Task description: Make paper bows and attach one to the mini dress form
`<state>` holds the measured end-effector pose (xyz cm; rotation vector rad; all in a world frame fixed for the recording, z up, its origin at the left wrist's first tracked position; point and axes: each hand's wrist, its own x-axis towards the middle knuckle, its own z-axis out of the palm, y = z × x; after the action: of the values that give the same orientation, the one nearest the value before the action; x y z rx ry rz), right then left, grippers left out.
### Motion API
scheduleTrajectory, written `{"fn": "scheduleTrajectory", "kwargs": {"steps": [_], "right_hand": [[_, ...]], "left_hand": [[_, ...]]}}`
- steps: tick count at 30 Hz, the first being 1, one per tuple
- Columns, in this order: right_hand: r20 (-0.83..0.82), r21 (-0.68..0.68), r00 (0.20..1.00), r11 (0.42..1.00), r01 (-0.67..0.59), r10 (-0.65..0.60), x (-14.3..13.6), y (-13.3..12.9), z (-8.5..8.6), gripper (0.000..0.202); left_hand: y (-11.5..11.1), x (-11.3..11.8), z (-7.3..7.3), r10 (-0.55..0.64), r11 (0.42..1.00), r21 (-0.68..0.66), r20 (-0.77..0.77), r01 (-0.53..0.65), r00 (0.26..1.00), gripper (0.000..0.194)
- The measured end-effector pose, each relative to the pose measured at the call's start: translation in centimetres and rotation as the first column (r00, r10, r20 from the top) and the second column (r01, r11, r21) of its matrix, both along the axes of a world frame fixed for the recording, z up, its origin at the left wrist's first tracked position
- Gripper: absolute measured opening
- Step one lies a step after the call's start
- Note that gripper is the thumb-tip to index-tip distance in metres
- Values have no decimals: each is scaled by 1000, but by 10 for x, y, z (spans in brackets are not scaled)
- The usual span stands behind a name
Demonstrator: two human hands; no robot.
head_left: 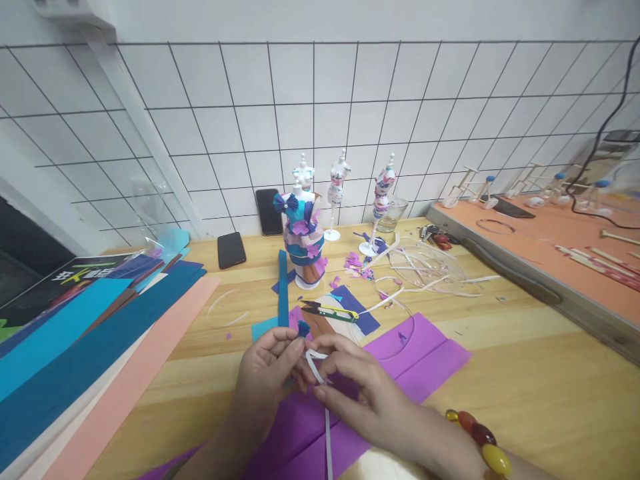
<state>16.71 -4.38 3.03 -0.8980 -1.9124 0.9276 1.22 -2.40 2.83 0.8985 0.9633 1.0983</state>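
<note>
My left hand (pixel 273 367) pinches a small dark blue crepe paper piece (pixel 303 328) between thumb and fingers. Close beside it on the right, my right hand (pixel 357 383) has its fingers closed on a thin white strip (pixel 314 365), which bends at the fingertips and hangs down between the hands. Both hands are over a purple crepe paper sheet (pixel 415 353). Just beyond them lie yellow-and-green thread snips (pixel 335 312) on paper scraps. Farther back stands a small dress form (pixel 304 233) dressed in blue, purple and brown paper, with a blue bow at its shoulder.
Three white mini dress forms (pixel 339 187) stand near the tiled wall, with a glass (pixel 393 215) beside the right one. Two phones (pixel 231 250) are at the back left. Coloured paper strips (pixel 115 347) cover the left side. Tangled white strip (pixel 425 267) lies right, near an orange board (pixel 560 233).
</note>
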Motion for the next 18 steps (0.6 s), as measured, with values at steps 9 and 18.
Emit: {"fn": "scheduleTrajectory", "kwargs": {"steps": [9, 18], "right_hand": [[304, 192, 903, 948, 253, -303, 24, 52, -21, 22], [618, 369, 700, 918, 144, -358, 29, 55, -27, 32]], "left_hand": [[-1, -3, -1, -64, 998, -11, 89, 65, 994, 10], [-1, -5, -2, -134, 990, -13, 142, 137, 981, 9]]}}
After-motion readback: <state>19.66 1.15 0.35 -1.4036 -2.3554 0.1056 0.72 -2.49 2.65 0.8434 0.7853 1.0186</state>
